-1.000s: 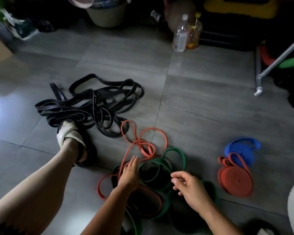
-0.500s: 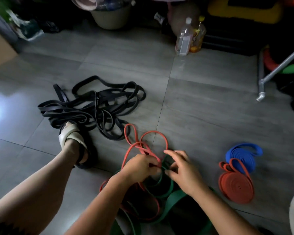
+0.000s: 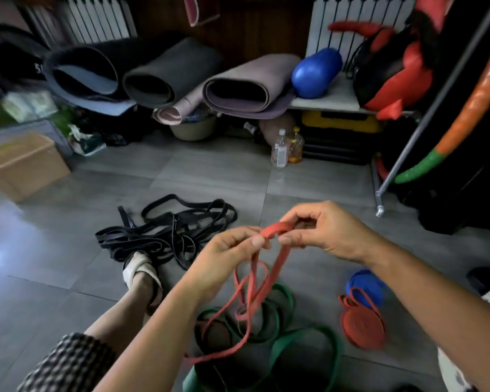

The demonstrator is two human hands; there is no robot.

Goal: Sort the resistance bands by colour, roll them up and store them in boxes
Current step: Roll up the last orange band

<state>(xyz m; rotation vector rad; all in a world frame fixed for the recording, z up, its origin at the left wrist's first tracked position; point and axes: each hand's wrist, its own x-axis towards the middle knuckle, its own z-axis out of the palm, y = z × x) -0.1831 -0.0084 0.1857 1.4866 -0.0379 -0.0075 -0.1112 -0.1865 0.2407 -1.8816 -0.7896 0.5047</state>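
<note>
Above grey floor tiles (image 3: 309,182), both hands (image 3: 277,239) pinch the red band (image 3: 276,230) stretched between them.

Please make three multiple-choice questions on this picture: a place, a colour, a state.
1. Where is the rolled red band? A in the box; B on the floor, at the right; C on the shelf.
2. What colour is the band that the left hand and right hand hold? A green; B black; C red.
3. How do the black bands lie? A loose, tangled; B rolled; C hanging.
Answers: B, it rests there beside the blue roll; C, both pinch a red strip; A, an untidy heap.
</note>
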